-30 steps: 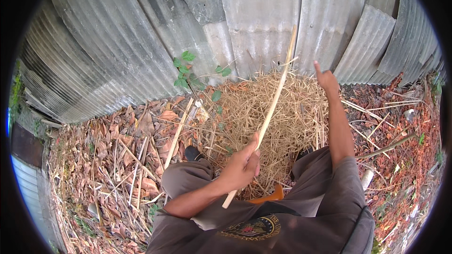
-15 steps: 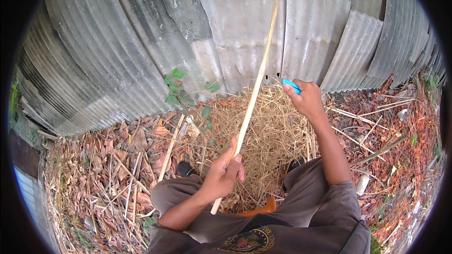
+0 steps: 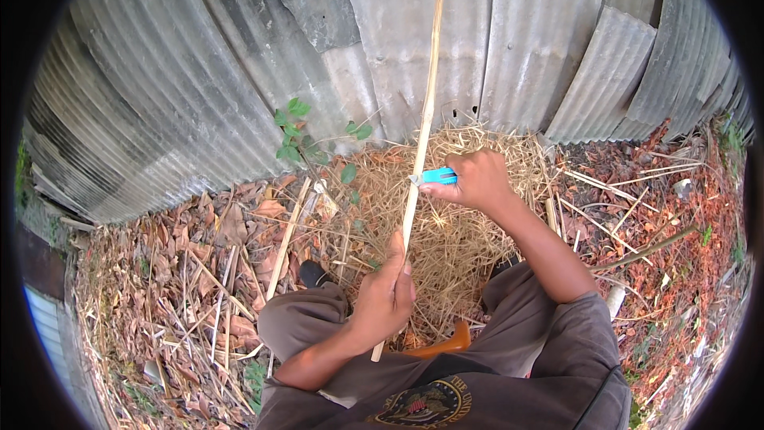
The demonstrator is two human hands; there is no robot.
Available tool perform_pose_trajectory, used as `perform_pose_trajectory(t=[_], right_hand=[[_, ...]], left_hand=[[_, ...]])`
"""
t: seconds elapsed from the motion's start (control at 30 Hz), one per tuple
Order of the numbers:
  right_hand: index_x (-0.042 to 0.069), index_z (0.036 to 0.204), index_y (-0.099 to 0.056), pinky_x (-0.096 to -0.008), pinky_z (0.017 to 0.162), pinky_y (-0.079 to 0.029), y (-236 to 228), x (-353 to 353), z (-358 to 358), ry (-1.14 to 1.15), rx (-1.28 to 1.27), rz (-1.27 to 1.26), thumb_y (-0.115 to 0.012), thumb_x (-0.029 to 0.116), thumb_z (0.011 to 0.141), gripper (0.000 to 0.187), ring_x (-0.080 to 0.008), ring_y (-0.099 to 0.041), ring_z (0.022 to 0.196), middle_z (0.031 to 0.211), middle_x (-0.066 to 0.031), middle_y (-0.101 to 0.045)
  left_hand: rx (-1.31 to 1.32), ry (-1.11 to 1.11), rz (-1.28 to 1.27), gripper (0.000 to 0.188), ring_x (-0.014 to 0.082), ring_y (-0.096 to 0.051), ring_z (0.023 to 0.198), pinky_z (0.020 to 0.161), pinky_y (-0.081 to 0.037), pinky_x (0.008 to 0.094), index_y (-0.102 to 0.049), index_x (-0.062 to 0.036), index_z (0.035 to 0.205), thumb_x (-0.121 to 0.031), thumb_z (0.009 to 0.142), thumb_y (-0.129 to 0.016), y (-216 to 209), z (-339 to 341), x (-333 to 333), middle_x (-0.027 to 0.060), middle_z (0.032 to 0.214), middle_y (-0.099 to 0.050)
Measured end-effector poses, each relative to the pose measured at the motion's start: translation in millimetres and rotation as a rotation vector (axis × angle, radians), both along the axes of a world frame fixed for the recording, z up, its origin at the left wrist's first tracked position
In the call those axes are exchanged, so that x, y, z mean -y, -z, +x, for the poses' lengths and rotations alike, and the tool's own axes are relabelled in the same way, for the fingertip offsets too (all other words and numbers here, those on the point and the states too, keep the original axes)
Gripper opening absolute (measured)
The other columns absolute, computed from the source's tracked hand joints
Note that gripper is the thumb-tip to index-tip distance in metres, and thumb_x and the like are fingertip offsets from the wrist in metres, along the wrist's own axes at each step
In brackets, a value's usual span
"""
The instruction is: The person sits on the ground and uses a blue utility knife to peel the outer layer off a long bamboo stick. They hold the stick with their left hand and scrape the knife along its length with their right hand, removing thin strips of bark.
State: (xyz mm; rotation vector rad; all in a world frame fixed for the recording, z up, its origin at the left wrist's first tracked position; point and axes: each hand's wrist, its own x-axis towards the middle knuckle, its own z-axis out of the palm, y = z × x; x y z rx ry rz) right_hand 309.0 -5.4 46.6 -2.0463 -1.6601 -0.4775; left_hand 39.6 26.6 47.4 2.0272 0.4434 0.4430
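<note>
The cutter (image 3: 440,176) is bright blue, the stick (image 3: 430,99) pale yellow.

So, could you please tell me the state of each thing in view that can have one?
Left hand: closed around the stick's lower part
Right hand: closed on the cutter
Stick: pale, held at a slant
Cutter: blade out, at the stick
Straw-like heap: dry, loose
Fallen leaves: brown, scattered
Plant: green, leafy
Metal sheets: weathered, overlapping

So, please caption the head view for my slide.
Left hand grips a pale stick; right hand holds a blue utility knife against it.
</note>
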Motion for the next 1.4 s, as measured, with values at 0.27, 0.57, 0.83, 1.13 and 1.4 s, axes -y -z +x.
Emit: perform_pose_trajectory(t=[0.27, 0.57, 0.83, 1.13, 1.4], right_hand=[[0.009, 0.065, -0.067, -0.041, 0.045, -0.048, 29, -34, 52, 0.083, 0.064, 0.07, -0.049, 0.083, 0.072, 0.077, -0.0263, -0.059, 0.043, 0.045, -0.0072, -0.054], [0.003, 0.075, -0.069, -0.0467, 0.067, -0.053, 21, 28, 171, 0.873, -0.519, -0.024, -0.042, 0.078, 0.082, 0.079, -0.0349, -0.068, 0.07, 0.068, -0.0175, -0.067], [0.002, 0.068, -0.066, -0.0442, 0.058, -0.047, -17, 5, 87, 0.502, -0.543, -0.032, -0.044, 0.076, 0.083, 0.079, -0.0352, -0.063, 0.06, 0.057, -0.0144, -0.06], [0.007, 0.06, -0.062, -0.0422, 0.046, -0.045, -23, 18, -29, -0.052, -0.317, 0.002, -0.049, 0.08, 0.075, 0.076, -0.0297, -0.057, 0.044, 0.046, -0.0095, -0.052], [0.01, 0.052, -0.057, -0.0397, 0.042, -0.044, 9, 7, -50, -0.201, -0.133, -0.075, -0.048, 0.085, 0.072, 0.079, -0.026, -0.054, 0.038, 0.043, -0.0076, -0.05]], left_hand=[[-0.051, 0.0, 0.097, 0.058, 0.0126, -0.054, 0.05, 0.052, -0.047, 0.0283, -0.018, -0.0006, 0.15, -0.003, 0.097, -0.042, 23, -7, 0, 0.0051, 0.059, -0.052], [-0.019, 0.18, 0.111, 0.055, 0.0112, -0.052, 0.05, 0.05, -0.045, 0.027, -0.022, 0.0008, 0.148, -0.005, 0.098, -0.043, 25, -41, 10, 0.0045, 0.059, -0.05], [0.041, -0.097, -0.157, 0.045, 0.0059, -0.05, 0.057, 0.055, -0.04, 0.0209, -0.031, 0.0013, 0.143, -0.016, 0.102, -0.039, -1, -12, 3, 0.0016, 0.062, -0.05], [0.168, -0.102, -0.344, 0.041, 0.0039, -0.045, 0.059, 0.054, -0.038, 0.0204, -0.038, -0.0002, 0.139, -0.018, 0.102, -0.041, -12, 18, -7, -0.0028, 0.07, -0.044], [0.216, -0.11, -0.435, 0.042, 0.0037, -0.043, 0.06, 0.054, -0.039, 0.0203, -0.036, -0.0009, 0.141, -0.017, 0.102, -0.041, 7, 17, -3, -0.0026, 0.071, -0.043]])
